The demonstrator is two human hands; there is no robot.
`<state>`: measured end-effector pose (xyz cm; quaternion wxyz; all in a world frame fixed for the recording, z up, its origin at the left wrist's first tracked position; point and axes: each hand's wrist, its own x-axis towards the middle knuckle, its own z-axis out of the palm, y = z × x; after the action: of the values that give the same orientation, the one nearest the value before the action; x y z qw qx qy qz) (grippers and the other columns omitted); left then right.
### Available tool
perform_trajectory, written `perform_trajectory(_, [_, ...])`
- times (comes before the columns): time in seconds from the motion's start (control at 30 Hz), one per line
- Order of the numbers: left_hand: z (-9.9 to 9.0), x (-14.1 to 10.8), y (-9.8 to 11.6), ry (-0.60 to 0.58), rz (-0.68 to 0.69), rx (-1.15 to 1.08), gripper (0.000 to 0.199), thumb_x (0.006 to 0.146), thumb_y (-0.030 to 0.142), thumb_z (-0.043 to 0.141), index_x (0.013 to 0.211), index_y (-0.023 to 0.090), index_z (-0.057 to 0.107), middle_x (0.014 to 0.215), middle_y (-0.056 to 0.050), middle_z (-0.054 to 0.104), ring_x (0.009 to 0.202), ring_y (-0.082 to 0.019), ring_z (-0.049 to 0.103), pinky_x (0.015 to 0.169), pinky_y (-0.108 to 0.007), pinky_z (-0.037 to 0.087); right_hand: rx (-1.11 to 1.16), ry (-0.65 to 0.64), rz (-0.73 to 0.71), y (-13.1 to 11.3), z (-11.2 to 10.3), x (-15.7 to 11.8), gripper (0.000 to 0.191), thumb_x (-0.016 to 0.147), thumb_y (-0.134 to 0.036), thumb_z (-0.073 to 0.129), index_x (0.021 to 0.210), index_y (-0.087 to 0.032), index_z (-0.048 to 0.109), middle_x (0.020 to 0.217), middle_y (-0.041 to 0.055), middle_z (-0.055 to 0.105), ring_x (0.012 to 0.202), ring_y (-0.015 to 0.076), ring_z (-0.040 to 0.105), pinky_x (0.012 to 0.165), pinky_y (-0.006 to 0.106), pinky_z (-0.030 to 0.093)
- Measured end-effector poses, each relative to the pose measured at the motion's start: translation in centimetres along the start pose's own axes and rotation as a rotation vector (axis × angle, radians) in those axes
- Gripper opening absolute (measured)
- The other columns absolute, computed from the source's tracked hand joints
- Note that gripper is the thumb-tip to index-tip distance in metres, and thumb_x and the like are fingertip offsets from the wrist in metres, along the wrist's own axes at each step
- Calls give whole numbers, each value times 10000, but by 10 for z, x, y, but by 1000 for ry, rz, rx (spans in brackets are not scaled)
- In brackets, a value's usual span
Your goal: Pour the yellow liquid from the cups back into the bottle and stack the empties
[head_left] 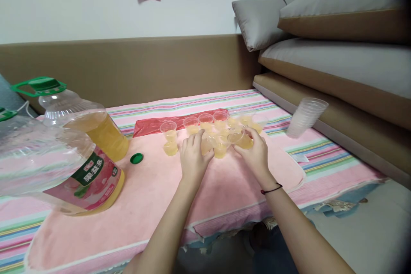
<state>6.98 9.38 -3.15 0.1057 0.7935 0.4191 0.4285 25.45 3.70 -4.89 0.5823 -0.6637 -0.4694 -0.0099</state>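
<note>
My left hand [192, 158] is closed around the side of a clear plastic cup [208, 144] with pale yellow drink in it. Another such cup [241, 139], tilted a little, is gripped by my right hand [256, 153], which wears a thin dark cord at the wrist. Between and behind my hands, several more cups [220, 120] of yellow drink stand close together; some are partly hidden. To the left of my left hand, one cup [169, 132] stands somewhat apart, with another low yellow cup shape [170, 149] in front of it.
Two large juice bottles, a labelled near one [96, 175] and a far one [111, 132] with a green handle, are at the left. A green cap [136, 158] lies on the pink mat [154, 205]. Stacked cups [306, 116] lean at the right beside piled cushions [340, 60]. Red plastic [147, 126] lies behind.
</note>
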Motion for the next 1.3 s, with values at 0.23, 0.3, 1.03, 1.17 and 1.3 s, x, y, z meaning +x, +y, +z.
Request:
perform_trajectory(0.23, [0,1,1,2,-3,0,587,704,203,718,1263,242,543,1117,-83,657,1113,-321,559,981,-455,421,-64,-3,-40,-4,-1,-1,491,617,-216,692,1103,-227,619,1123,87,685,1055,315,591,943,468,439])
perform_trajectory(0.3, [0,1,1,5,-2,9,589,701,195,720,1262,240,545,1116,-81,658,1105,-319,563,976,-450,424,-92,-1,-57,-4,-1,-1,494,619,-204,689,1108,-223,620,1133,89,683,1059,315,584,950,466,434])
perform_trajectory(1.03, [-6,5,12,-72,-6,125,612,711,172,715,1296,174,536,1171,-102,654,1126,-309,558,976,-445,425,-192,-1,-153,-11,-3,-1,534,611,-145,678,1143,-167,631,1123,93,694,1056,313,562,964,461,440])
perform_trajectory(1.17, [-5,5,11,-71,-2,126,612,712,180,710,1298,191,532,1178,-98,652,1125,-308,553,972,-445,421,-199,-5,-155,-11,-3,-1,536,616,-143,678,1149,-172,627,1129,89,693,1051,311,557,960,459,441])
perform_trajectory(1.3, [-5,5,11,-69,3,134,607,716,185,705,1298,191,531,1172,-95,652,1125,-307,549,966,-436,419,-201,-7,-166,-10,-3,-1,529,625,-141,666,1150,-190,621,1136,80,691,1049,305,555,960,463,438])
